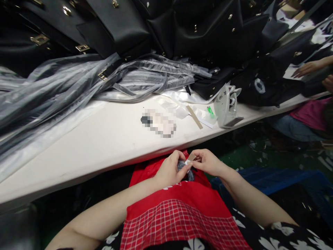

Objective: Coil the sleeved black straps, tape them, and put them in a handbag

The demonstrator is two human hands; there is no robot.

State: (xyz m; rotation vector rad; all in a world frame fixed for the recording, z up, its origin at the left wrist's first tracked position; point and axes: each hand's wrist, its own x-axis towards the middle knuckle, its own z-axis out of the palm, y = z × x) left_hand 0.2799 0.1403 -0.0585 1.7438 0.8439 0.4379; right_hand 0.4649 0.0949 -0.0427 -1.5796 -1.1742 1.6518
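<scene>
While my left fingers (182, 173) clamp the grey bundle (181, 165), my right fingers (198, 152) pinch a tan strip (191, 157); gathering looks done, I judge, the strip not yet released.

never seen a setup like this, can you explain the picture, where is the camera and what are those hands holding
There is no machine here, just a person's two bare hands. The single picture comes from a camera worn on the head, looking forward and down past a red apron.

The left hand holds a grey bundle; the right hand pinches a small brown piece beside it.

On the white table lie dark strips in plastic, a brown strip, a white container and something pixelated. Black bags fill the back. At the right edge is another person's hand.
</scene>
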